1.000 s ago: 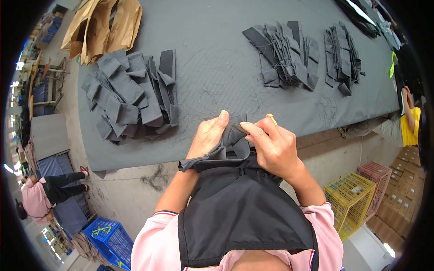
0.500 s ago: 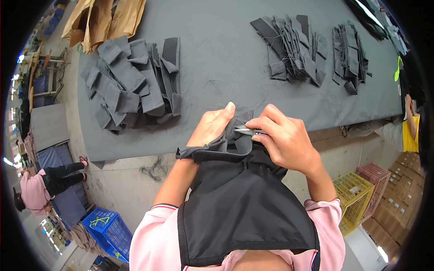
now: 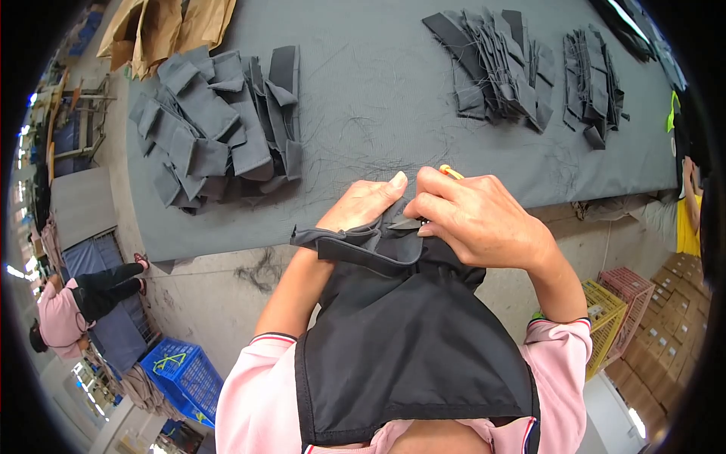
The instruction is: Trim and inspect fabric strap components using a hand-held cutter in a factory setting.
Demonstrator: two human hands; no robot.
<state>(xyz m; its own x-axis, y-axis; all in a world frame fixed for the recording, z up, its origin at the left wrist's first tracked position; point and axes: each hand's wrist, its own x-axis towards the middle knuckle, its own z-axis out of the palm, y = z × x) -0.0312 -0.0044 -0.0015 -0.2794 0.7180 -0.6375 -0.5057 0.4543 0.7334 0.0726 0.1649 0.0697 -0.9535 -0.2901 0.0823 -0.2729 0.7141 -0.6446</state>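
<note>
My left hand (image 3: 361, 206) is closed around a folded dark grey fabric strip (image 3: 363, 256), its thumb pointing away from me. The strip hangs back over my left wrist toward my black apron (image 3: 412, 348). Close beside it, my right hand (image 3: 480, 219) grips small metal thread snips (image 3: 407, 224). The blades lie against the strip's edge, and a yellow-orange piece shows above my right knuckles. Most of the snips is hidden in my fingers. At the left of the table lies a loose pile of similar grey strips (image 3: 219, 125).
A grey-covered table (image 3: 363, 91) spans the front, strewn with loose threads. Two more strip bundles (image 3: 499, 68) (image 3: 595, 83) lie at the right. Brown paper (image 3: 166, 30) is at the far left. Crates, blue (image 3: 181, 378) and yellow (image 3: 603, 318), stand on the floor. Another person (image 3: 68, 310) is at the left.
Both hands have shifted slightly with the strip. My right hand has turned, so less of the snips' metal shows and the yellow-orange piece is visible. The table sits a little higher in view.
</note>
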